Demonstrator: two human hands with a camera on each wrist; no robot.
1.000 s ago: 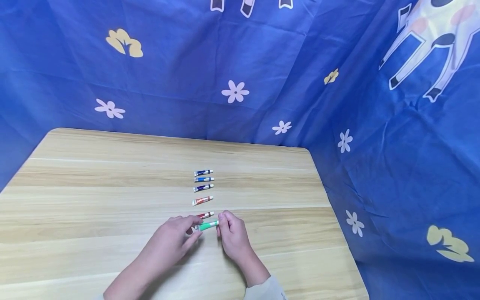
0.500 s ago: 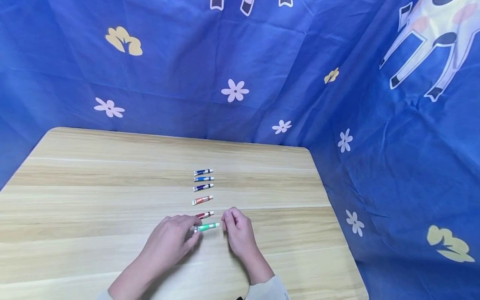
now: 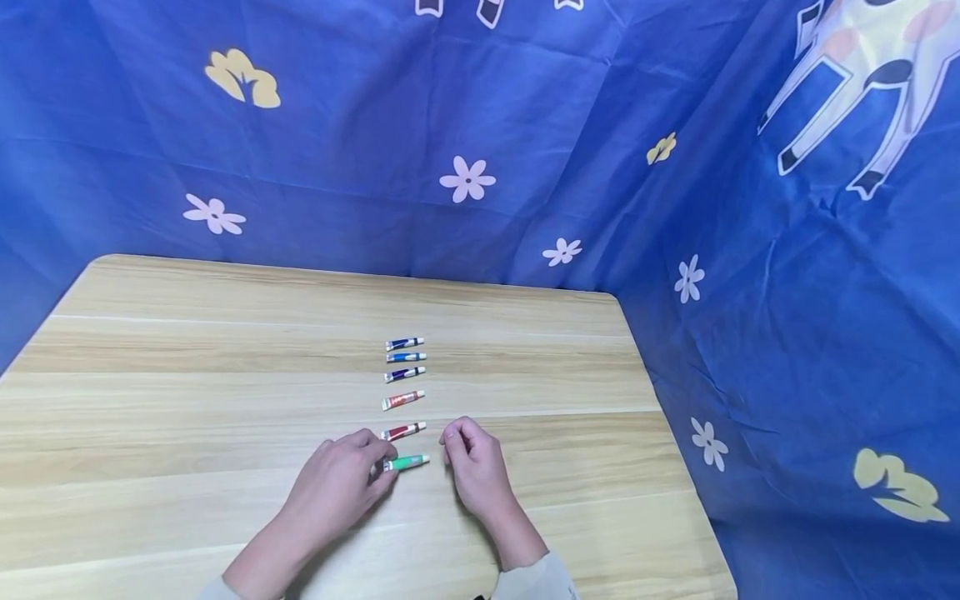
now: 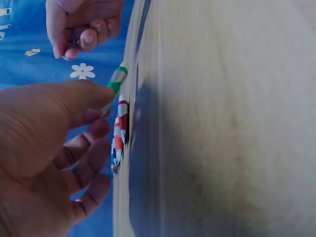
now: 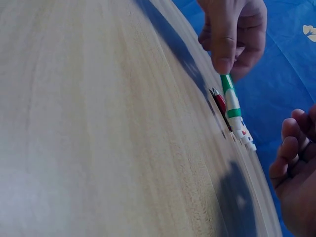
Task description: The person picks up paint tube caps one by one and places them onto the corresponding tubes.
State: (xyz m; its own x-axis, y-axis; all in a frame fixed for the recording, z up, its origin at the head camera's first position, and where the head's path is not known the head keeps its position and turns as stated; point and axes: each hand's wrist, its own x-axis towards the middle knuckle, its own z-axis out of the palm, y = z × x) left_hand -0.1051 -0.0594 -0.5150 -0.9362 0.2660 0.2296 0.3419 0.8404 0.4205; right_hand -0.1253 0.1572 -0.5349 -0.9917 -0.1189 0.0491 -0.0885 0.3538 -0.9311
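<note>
My left hand (image 3: 341, 471) pinches a green paint tube (image 3: 407, 462) by its crimped end between thumb and index finger. Its white cap points right, and the right wrist view shows the tube (image 5: 230, 98) close over the table. To the right of that cap is my right hand (image 3: 476, 467), fingers loosely curled and nothing visible in them. Just beyond the green tube lies a dark red paint tube (image 3: 405, 431), its left end near my left fingertips. Farther back in the same column is an orange-red tube (image 3: 403, 400).
A dark purple tube (image 3: 405, 374), a bright blue tube (image 3: 407, 357) and a dark blue tube (image 3: 405, 343) continue the column toward the back of the wooden table (image 3: 187, 400). Blue printed curtain (image 3: 337, 167) hangs behind the table and along its right side.
My right hand has come off the green tube's cap end and moved a little right. The left hand has drawn the green tube slightly left and nearer, away from the dark red one.
</note>
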